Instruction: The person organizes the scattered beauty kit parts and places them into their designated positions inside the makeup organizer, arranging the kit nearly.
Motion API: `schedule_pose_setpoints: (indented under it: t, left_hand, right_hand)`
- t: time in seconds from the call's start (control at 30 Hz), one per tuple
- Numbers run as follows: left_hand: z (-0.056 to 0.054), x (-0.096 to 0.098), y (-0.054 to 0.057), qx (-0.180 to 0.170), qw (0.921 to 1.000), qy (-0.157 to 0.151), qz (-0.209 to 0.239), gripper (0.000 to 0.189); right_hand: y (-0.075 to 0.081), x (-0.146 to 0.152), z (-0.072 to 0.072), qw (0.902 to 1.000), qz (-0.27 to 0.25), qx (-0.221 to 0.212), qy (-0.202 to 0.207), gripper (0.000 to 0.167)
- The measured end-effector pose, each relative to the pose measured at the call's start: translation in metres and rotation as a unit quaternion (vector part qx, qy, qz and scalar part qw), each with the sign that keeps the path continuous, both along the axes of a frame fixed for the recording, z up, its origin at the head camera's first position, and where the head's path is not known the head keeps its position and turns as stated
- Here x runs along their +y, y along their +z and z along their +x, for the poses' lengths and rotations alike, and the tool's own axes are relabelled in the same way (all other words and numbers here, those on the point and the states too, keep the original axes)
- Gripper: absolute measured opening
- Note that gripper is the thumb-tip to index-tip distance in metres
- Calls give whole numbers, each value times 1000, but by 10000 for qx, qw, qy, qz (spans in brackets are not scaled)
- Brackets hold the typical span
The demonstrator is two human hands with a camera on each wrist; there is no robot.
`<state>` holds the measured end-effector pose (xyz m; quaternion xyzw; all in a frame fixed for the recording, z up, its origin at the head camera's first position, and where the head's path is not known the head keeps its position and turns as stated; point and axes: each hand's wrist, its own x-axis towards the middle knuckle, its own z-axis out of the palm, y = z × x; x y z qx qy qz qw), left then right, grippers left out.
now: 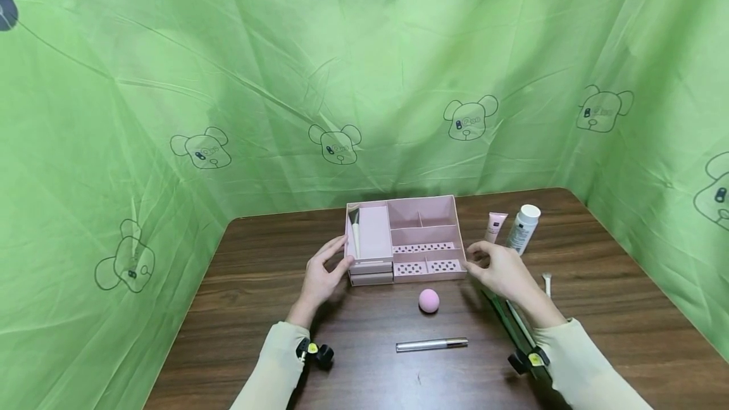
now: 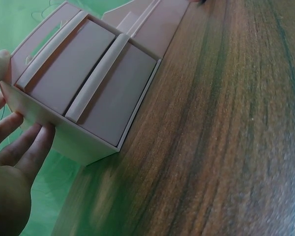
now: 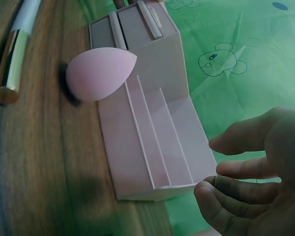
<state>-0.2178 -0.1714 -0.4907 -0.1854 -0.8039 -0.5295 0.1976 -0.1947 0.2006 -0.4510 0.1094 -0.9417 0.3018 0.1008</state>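
A pink desktop organizer [image 1: 374, 233] with two front drawers and several open compartments stands on the table. My left hand [image 1: 321, 277] touches its left side; in the left wrist view the fingers [image 2: 37, 145] lie fairly straight along the side wall, with the thumb by the upper front corner. At the organizer's right end is my right hand [image 1: 501, 271], its fingers loosely bent. The right wrist view has those fingertips [image 3: 206, 191] at the end wall, with no object pinched between them. A makeup brush [image 1: 355, 233] lies in the organizer's narrow left slot.
A pink makeup sponge [image 1: 429, 301] sits before the organizer, with a silver pen-like stick [image 1: 431, 345] nearer me. To the right stand a pink tube [image 1: 495, 225] and a white-capped bottle [image 1: 523, 229]. Long green item [image 1: 501, 315] lies partly under my right forearm. Green cloth [image 1: 398, 163] surrounds the table.
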Motion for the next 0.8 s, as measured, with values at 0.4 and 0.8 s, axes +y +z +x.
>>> schedule_pose_setpoints:
  t: [0.4,0.8]
  left_hand:
    - [-15,-9,-22,-64,9999,-33,-73,47]
    - [-5,-2,-9,92,9999,48,-50,45]
  right_hand:
    - [-11,9,7,10000,33,-49,79,24]
    - [-18,16,12,9998,164,-111,19,26]
